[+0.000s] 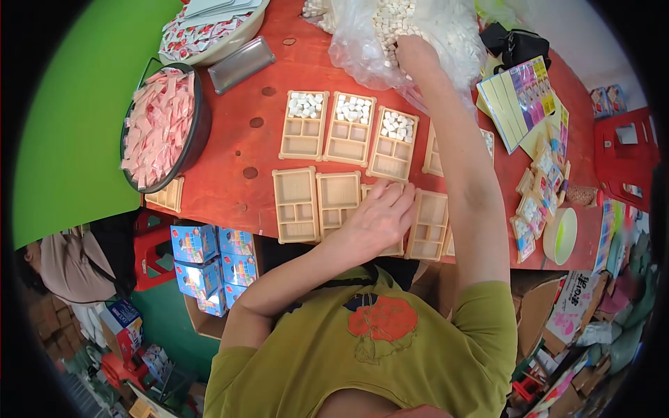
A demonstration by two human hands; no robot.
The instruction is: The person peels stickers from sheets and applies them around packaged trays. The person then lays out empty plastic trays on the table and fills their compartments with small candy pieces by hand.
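Note:
My right hand [417,57] reaches into a clear plastic bag [355,52] at the back, among many small white cubes [398,19]. Its fingertips are hidden, so I cannot tell how they are closed. My left hand [382,217] lies palm down over the front row of wooden trays, fingers stretched out. It partly covers the trays under it. A divided tray [426,226] sits just right of it, and another tray [296,202] stands at the row's left end. In the back row, a tray [394,150] holds white cubes in its large compartment, as do its neighbours.
A dark basket of pink packets [198,132] stands left, near a bowl of red-and-white packets [254,24] and a clear plastic box [241,65]. Card sheets [516,104], packed trays [529,212] and a pale green bowl [559,237] lie right. Blue boxes [195,244] stand below the table edge.

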